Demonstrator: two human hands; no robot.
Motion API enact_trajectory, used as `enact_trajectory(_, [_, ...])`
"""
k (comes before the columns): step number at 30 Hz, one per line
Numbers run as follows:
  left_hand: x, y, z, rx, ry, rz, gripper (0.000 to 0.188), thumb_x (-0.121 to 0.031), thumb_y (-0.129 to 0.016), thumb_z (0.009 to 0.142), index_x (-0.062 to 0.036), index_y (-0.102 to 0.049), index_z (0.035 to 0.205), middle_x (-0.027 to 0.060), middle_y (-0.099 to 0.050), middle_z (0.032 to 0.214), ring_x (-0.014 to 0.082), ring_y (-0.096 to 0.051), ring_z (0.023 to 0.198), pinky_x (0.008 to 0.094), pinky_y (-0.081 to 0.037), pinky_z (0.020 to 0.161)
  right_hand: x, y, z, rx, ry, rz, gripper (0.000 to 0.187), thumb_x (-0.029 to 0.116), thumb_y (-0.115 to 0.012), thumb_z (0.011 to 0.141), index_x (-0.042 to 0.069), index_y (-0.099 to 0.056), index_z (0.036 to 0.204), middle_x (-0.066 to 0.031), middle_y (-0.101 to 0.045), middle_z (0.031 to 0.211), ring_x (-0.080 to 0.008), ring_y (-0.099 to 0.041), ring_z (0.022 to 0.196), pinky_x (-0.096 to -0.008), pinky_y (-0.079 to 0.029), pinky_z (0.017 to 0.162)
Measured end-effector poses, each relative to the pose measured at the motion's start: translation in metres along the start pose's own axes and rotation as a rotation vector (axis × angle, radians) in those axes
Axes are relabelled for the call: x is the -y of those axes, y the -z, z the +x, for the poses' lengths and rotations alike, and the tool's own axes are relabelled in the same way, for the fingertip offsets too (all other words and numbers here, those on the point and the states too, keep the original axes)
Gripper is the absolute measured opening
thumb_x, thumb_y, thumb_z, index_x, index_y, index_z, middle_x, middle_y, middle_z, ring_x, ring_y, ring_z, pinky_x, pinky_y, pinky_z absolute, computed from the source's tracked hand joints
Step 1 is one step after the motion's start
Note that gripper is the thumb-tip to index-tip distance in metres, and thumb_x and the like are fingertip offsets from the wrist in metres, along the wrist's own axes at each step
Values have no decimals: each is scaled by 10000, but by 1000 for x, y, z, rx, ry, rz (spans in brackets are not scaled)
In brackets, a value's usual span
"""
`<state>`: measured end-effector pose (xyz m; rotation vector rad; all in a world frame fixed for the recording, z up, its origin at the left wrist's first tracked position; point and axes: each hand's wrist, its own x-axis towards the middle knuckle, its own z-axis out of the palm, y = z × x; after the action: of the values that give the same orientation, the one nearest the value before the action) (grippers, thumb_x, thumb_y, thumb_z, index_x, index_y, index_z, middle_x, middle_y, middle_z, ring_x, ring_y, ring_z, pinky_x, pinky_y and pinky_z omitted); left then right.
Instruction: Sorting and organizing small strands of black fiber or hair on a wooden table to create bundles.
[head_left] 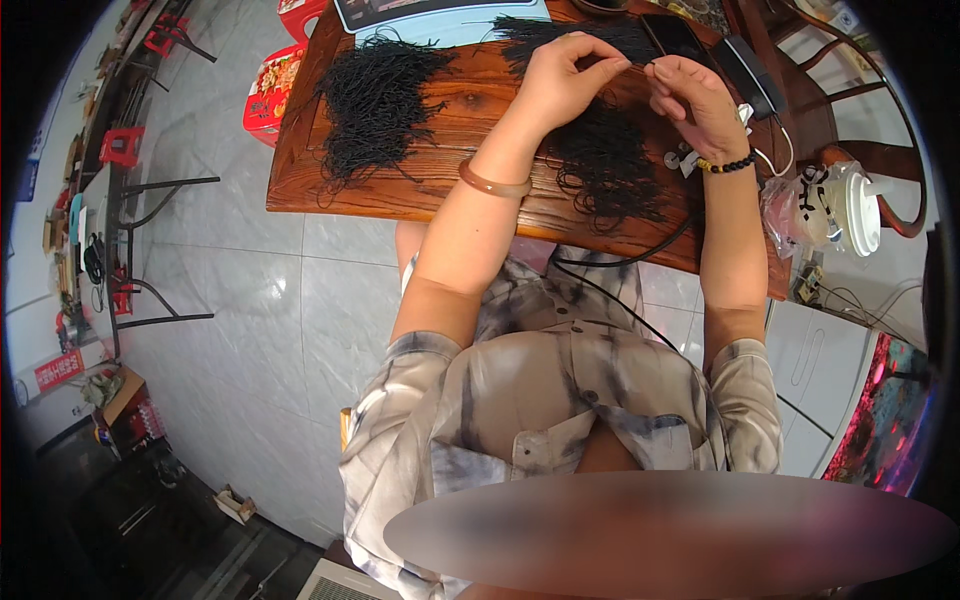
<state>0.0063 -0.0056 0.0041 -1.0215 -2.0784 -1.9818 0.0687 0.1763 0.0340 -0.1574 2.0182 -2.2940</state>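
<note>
My left hand (567,85) is raised over the wooden table, its thumb and index finger pinched together. Close to its right, my right hand (697,105) has its thumb and forefinger pinched too, the other fingers curled. The fingertips of both hands nearly meet; whatever thin thing they may hold is too small to make out. Below them lies a loose bundle of thin black cords (610,165). Another tangled heap of black cords (375,105) sits at the table's left, and more black strands (520,32) lie behind my left hand.
On the dark wooden table (470,100), a phone (672,36) and a black box-like device (748,78) with a white cable stand at the back right. A lidded cup in a plastic bag (825,210) is beside the right edge. Red cartons (275,95) stand left; a black cable (625,262) hangs over my lap.
</note>
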Motion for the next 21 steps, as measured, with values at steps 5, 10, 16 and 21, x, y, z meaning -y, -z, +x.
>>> enact_trajectory(5, [2, -10, -4, 24, -324, 299, 79, -122, -640, 771, -49, -632, 804, 72, -589, 745, 241, -587, 707, 314, -469, 641, -15, -14, 8, -155, 125, 187, 155, 108, -594, 841, -15, -642, 921, -48, -625, 776, -59, -457, 538, -201, -379, 538])
enact_trajectory(10, [9, -1, 1, 34, -531, 686, 61, -138, -616, 765, -86, -600, 792, 56, -577, 730, 270, -567, 673, 365, -433, 597, -12, -11, 10, -238, 731, -1161, 90, 117, -640, 761, 65, -657, 833, -52, -605, 749, -166, -580, 634, -243, -441, 569])
enact_trajectory(16, [11, -7, -1, 49, -571, 632, 64, -128, -646, 729, -91, -620, 774, 43, -591, 731, 245, -579, 648, 348, -455, 590, -14, -2, 7, -194, 534, -1241, 101, 112, -683, 692, 62, -625, 758, -41, -566, 696, -165, -564, 606, -257, -443, 553])
enact_trajectory(21, [12, -7, -1, 6, -509, 496, 77, -137, -674, 715, -84, -643, 762, 46, -612, 740, 233, -604, 675, 317, -482, 585, -15, -2, 10, -162, 496, -933, 120, 53, -681, 677, 20, -596, 754, -22, -559, 677, -108, -552, 609, -232, -437, 558])
